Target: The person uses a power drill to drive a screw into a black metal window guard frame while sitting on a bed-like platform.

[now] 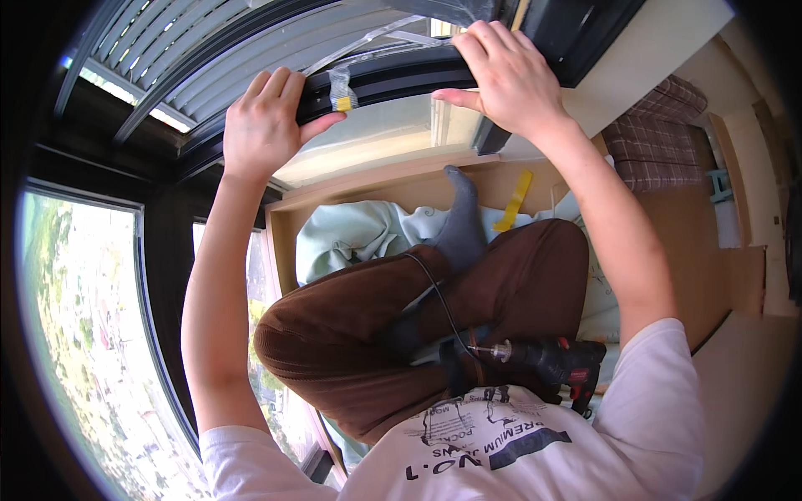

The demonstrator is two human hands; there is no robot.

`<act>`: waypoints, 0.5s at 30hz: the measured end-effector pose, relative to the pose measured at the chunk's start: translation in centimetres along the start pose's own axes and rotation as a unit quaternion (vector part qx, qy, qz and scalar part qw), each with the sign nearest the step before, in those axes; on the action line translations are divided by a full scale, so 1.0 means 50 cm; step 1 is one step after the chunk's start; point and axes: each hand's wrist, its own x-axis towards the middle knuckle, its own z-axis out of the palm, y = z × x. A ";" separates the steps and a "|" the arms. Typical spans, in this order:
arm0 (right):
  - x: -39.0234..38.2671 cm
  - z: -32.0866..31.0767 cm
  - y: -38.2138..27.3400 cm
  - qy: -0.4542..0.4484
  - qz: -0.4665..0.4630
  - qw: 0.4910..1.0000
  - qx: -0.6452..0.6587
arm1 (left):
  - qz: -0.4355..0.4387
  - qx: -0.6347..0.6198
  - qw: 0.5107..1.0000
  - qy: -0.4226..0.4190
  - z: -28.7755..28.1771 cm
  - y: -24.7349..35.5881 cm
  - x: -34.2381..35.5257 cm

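black window frame [401, 83], left hand [264, 125] and right hand [516, 83] gripping its edge; uneven pulling could twist it free!

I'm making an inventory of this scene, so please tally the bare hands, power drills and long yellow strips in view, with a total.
Bare hands: 2 (left hand, right hand)
Power drill: 1
Long yellow strip: 1
Total: 4

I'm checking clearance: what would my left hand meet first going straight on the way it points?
Your bare left hand already appears to meet the long black window-frame bar; past the fingertips, the grey slatted louvres look next in line, though depth is unclear.
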 end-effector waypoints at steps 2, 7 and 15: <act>-0.005 0.002 0.000 0.008 0.010 1.000 0.010 | -0.012 -0.007 1.000 -0.023 0.000 0.008 0.002; -0.010 0.006 0.002 0.050 0.002 0.998 0.038 | -0.009 -0.009 1.000 -0.024 -0.009 0.009 0.008; -0.060 -0.016 0.045 0.085 -0.029 0.993 0.079 | 0.020 -0.005 1.000 0.021 -0.009 0.008 0.015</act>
